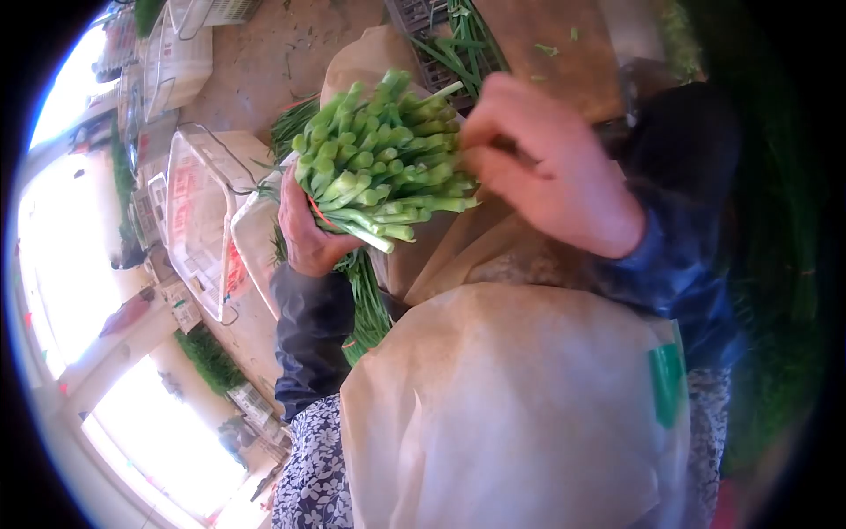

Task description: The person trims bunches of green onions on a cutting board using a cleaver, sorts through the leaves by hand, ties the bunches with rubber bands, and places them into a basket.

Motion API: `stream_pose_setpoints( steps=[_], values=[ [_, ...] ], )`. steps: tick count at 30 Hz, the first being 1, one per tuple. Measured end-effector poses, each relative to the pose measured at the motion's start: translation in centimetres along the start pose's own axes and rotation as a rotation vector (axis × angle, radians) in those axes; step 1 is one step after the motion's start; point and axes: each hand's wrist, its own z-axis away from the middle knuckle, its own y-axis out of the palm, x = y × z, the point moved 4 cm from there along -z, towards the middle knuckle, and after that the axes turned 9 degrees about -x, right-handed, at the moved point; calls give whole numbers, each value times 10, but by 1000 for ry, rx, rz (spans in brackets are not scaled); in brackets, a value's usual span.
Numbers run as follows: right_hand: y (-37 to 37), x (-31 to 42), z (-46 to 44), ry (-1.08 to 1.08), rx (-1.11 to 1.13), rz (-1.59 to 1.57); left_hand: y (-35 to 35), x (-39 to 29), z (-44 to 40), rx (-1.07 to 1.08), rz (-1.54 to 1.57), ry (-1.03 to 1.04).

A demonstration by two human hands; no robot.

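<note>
A thick bundle of green stalks [379,159] shows its cut ends upward, with an orange band round its left side. My left hand [308,229] is wrapped round the bundle's left side from below. At the bundle's right edge is my right hand [551,163], slightly blurred, its fingers curled in toward the stalk ends; what its fingertips hold, if anything, is hidden. Long green leaves [366,300] hang beneath my left wrist. A translucent apron [520,397] covers my lap.
White plastic baskets [198,220] stand on the floor to the left. A dark crate [423,26] with green stalks lies at the top. More greens [211,357] lie at lower left, and a dark green mass [775,264] fills the right side.
</note>
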Motion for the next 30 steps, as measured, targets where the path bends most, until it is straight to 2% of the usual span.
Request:
stream_pose_setpoints(
  steps=[2, 4, 6, 7, 10, 11, 12, 14, 15, 16, 18, 19, 21, 24, 25, 26, 28, 29, 30],
  values=[
    [-25, -3, 5, 114, -157, 89, -1, -1, 2, 6, -3, -25],
    [-45, -12, 11, 147, -159, 213, -2, -9, -3, 35, -107, 65],
    [-60, -22, 17, 140, -5, 963, 0, -10, -4, 13, -22, 24],
    [-58, -20, 17, 136, -7, 966, 1, -9, -5, -1, 4, 30],
    [-33, 13, 11, 22, -107, 405, 1, -7, -5, -12, 36, 23],
    [-27, 27, 9, 227, -37, 178, 1, -7, -5, -14, 44, 11],
    [-19, 26, 7, 225, -35, 176, 1, -6, -4, -16, 42, 10],
    [-1, 9, 10, 326, -35, -124, 1, -2, -3, -13, 55, 20],
    [4, 3, 8, 171, 0, -86, 1, 0, -3, -12, 59, 23],
    [3, 2, 8, 169, 2, -86, 1, 1, -2, -10, 62, 11],
    [-3, 11, 4, 21, -34, 199, 0, 1, -1, -11, 65, -5],
    [-9, 6, 5, 21, -32, 201, -1, 1, -1, -5, 43, -14],
    [-35, -5, 7, 34, -243, 717, -1, -3, -2, -10, 20, -29],
    [-43, 7, 0, -84, -289, 652, 0, -10, -5, -4, -16, 10],
    [-34, 15, -4, 2, -159, 363, -1, -9, -5, -11, -11, 16],
    [-27, 17, -6, 3, -158, 361, -2, -9, -5, -18, -8, 21],
    [-7, 21, -8, -66, 25, 180, -2, -3, -1, -9, 20, -6],
    [-2, 18, -9, 33, 41, 150, -2, 0, 1, -3, 33, -20],
    [1, 16, -11, 32, 40, 145, -1, 2, 3, 3, 46, -33]
  ],
)
